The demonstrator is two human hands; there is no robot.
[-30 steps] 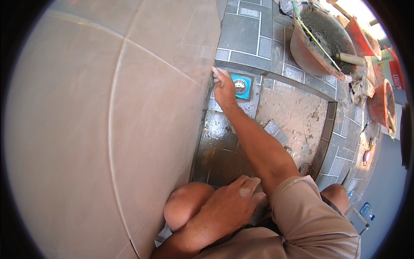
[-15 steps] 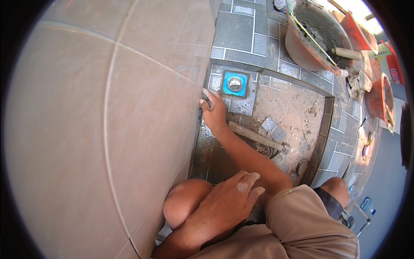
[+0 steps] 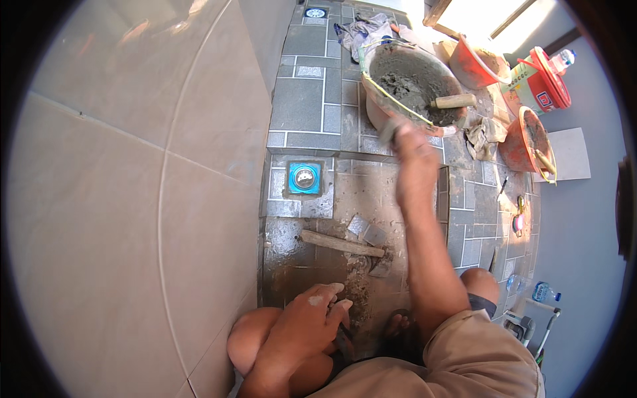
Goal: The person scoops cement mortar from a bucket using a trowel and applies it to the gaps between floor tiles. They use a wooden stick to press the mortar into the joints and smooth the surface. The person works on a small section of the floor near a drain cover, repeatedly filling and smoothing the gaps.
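Observation:
My right hand (image 3: 418, 158) is stretched forward, smeared by motion, just in front of a large bucket of wet grey mortar (image 3: 408, 83). A blurred greyish piece shows at its fingertips; its kind cannot be made out. A wooden trowel handle (image 3: 454, 101) sticks out of the mortar. My left hand (image 3: 308, 322) hangs over my left knee, dusty, fingers loosely extended and apart, holding nothing. Ahead of it a hammer (image 3: 342, 243) with a wooden handle lies on the wet floor. Two small tile pieces (image 3: 366, 230) lie beside it. Farther ahead sits a blue-framed floor drain (image 3: 304, 178).
A large beige tiled wall (image 3: 212, 199) stands close on my left. To the right are an orange bucket (image 3: 524, 142), a crumpled cloth (image 3: 486, 138), a red-lidded pail (image 3: 541, 83) and a plastic bottle (image 3: 545, 292). A raised tiled step (image 3: 358, 154) edges the sunken floor.
My right hand has left the foot of the left wall and swung right and forward to the mortar bucket. The view has shifted right and forward. My left hand stays over the knee.

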